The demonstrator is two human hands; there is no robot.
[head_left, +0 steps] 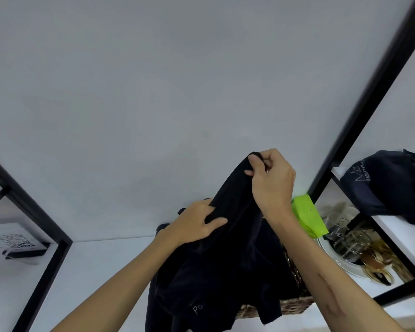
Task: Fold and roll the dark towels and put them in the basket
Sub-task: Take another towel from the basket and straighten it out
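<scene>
A dark towel [235,248] hangs lifted over a woven basket [295,305], draping down past the basket's front edge. My right hand [271,178] pinches the towel's top corner, raised against the white wall. Lower and to the left, my left hand [197,224] grips a fold of the same towel. More dark cloth lies heaped in and over the basket, and most of the basket is hidden beneath it. Another dark folded cloth with pale lettering [388,185] lies on the shelf at the right.
The basket stands on a white shelf [94,271] in a black metal frame [374,92]. A bright green packet [309,219] sits behind the basket. Glass jars on a white plate [345,243] stand to the right. A card with a QR code [12,238] leans at the far left.
</scene>
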